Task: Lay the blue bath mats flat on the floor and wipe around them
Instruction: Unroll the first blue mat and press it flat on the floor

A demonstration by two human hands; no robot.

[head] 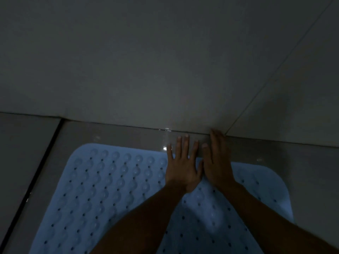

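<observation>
- Nearest to me, two bare forearms reach forward over the blue bath mat (113, 189), which lies spread on the grey tiled floor (311, 180), its rounded far corners showing, rows of suction bumps and small holes across it.
- The left hand (180, 165) lies flat, fingers straight and spread, palm on the mat's far edge, fingertips out on the tile.
- The right hand (217, 162) sits just beside it, fingers straight and together, reaching to the foot of the wall (165, 61).
- Only one mat is in view; no cloth shows in either hand.
- The tile by the fingertips glints as if wet: I reckon the mat could skid or trap water under its cups if pressed down now.
- The room is dim, so a lifted edge could go unnoticed.
- A dark floor channel (36, 171) runs along the left.
- No brand, label or writing can be read anywhere.
</observation>
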